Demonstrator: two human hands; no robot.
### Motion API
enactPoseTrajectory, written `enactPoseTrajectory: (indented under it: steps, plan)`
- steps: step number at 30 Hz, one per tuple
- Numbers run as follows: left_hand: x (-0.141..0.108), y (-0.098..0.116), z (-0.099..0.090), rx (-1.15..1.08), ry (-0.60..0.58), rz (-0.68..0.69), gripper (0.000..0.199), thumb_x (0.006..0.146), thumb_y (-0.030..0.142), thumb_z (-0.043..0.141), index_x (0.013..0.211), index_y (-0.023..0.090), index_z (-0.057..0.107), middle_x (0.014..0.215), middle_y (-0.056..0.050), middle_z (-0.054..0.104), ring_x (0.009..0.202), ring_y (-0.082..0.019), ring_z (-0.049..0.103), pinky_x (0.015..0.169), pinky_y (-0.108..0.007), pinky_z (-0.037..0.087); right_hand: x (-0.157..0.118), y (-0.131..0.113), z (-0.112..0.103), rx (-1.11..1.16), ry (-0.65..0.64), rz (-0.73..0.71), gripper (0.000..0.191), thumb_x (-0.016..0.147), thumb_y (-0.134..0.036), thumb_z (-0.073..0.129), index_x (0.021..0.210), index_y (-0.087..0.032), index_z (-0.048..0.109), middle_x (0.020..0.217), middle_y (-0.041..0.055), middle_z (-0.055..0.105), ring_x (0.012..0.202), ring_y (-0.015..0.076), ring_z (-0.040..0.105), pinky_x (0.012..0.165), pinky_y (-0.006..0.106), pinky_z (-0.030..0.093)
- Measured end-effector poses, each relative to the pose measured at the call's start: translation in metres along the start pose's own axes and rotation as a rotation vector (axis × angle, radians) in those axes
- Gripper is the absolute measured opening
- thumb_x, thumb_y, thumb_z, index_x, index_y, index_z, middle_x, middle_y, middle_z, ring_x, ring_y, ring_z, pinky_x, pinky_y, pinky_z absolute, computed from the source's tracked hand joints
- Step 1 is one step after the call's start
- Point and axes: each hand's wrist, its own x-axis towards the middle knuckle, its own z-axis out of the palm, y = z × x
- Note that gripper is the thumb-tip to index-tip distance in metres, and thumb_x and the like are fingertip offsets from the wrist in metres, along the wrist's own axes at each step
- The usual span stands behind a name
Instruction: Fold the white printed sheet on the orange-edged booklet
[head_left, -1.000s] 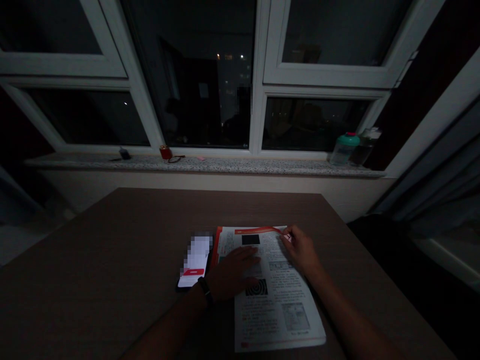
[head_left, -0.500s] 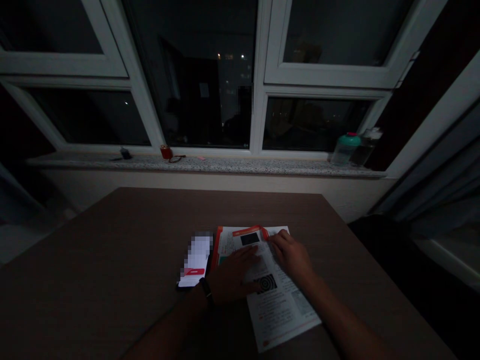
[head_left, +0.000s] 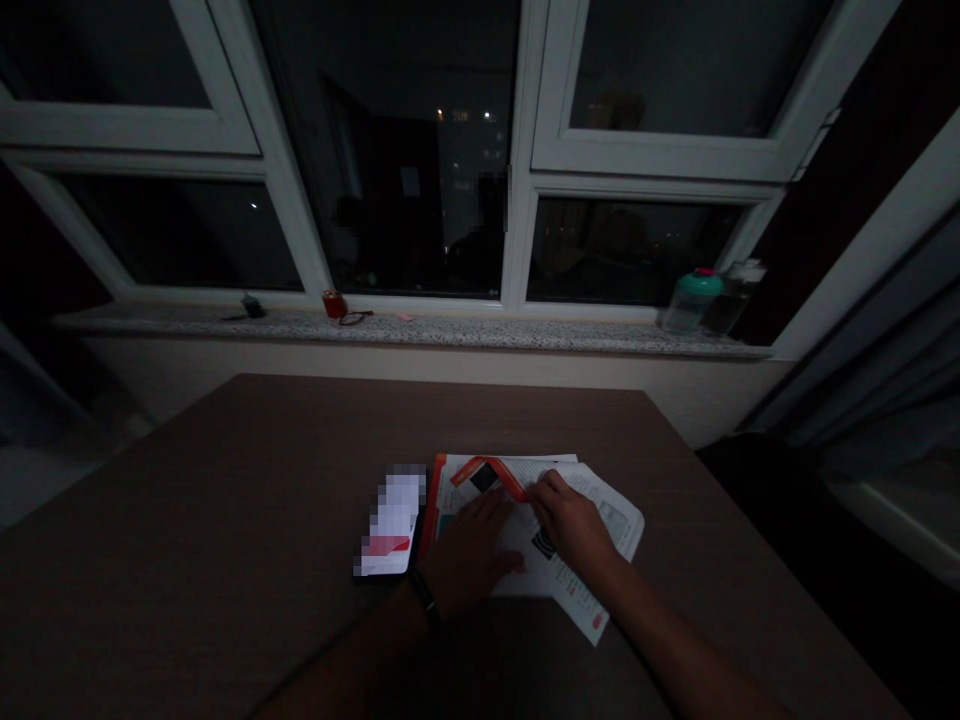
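A printed booklet point(head_left: 611, 500) with orange edging lies on the dark table. My left hand point(head_left: 474, 550), a dark band on its wrist, rests flat on the booklet's left part with thumb and fingers apart. My right hand point(head_left: 570, 520) is closed on the upper edge of a page point(head_left: 581, 605), which slants across the booklet. An orange strip of that page curls beside my right fingertips. The page's lower corner sticks out past the booklet's bottom edge, below my right hand. Parts of the print are hidden under both hands.
A phone point(head_left: 394, 520) with a lit, pixelated screen lies left of the booklet. On the stone windowsill point(head_left: 480, 333) stand a small dark bottle point(head_left: 253, 306), a red jar point(head_left: 334, 304) and a teal-lidded bottle point(head_left: 694, 300) beside another clear one. Dark windows rise behind.
My right hand has moved slightly left and toward me, pulling the page askew. The page's lower end has swung right, and the rounded booklet corner beneath now shows. My left hand stays nearly in place.
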Motion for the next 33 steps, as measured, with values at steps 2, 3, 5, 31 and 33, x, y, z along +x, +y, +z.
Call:
enactPoseTrajectory:
  steps: [2,3,5,31,33]
  plan:
    - [0.0,0.0,0.0,-0.005,0.008,-0.001,0.063,0.094,0.05,0.055,0.146,0.022,0.033,0.153,-0.011,0.033,0.142,-0.029,0.028,0.113,-0.049,0.031,0.0,0.0,0.002,0.019,0.013,0.004,0.021,0.097,-0.02,0.043,0.102,-0.024,0.062,0.102,0.0026,0.056,0.083,0.0151,0.063,0.066,0.023,0.044]
    - [-0.001,0.001,0.0,-0.006,0.011,-0.001,0.062,0.094,0.05,0.054,0.146,0.022,0.034,0.153,-0.011,0.034,0.142,-0.03,0.028,0.112,-0.05,0.031,0.0,0.001,0.003,0.025,0.017,0.007,0.021,0.098,-0.02,0.042,0.101,-0.024,0.062,0.101,0.0025,0.055,0.082,0.015,0.062,0.066,0.023,0.044]
    - [-0.001,0.003,-0.001,-0.003,0.015,-0.008,0.058,0.095,0.049,0.053,0.144,0.023,0.036,0.152,-0.011,0.035,0.14,-0.031,0.031,0.11,-0.051,0.034,0.0,0.0,0.005,0.036,0.021,0.015,0.021,0.098,-0.021,0.042,0.099,-0.023,0.062,0.099,0.0024,0.054,0.081,0.0148,0.062,0.067,0.024,0.044]
    - [-0.006,0.019,-0.003,0.009,0.06,-0.132,0.052,0.092,0.036,0.058,0.139,0.023,0.041,0.144,-0.009,0.045,0.133,-0.031,0.04,0.107,-0.047,0.039,0.003,0.01,0.004,0.163,-0.032,0.076,0.027,0.097,-0.027,0.044,0.103,-0.027,0.07,0.097,0.002,0.057,0.082,0.0153,0.065,0.074,0.025,0.046]
    - [-0.005,0.021,-0.009,0.006,0.06,-0.078,0.051,0.092,0.032,0.057,0.14,0.026,0.04,0.145,-0.007,0.043,0.131,-0.03,0.042,0.106,-0.047,0.04,0.004,0.012,0.006,0.191,-0.034,0.07,0.027,0.096,-0.026,0.045,0.102,-0.027,0.071,0.096,0.0017,0.058,0.082,0.0153,0.065,0.074,0.025,0.045]
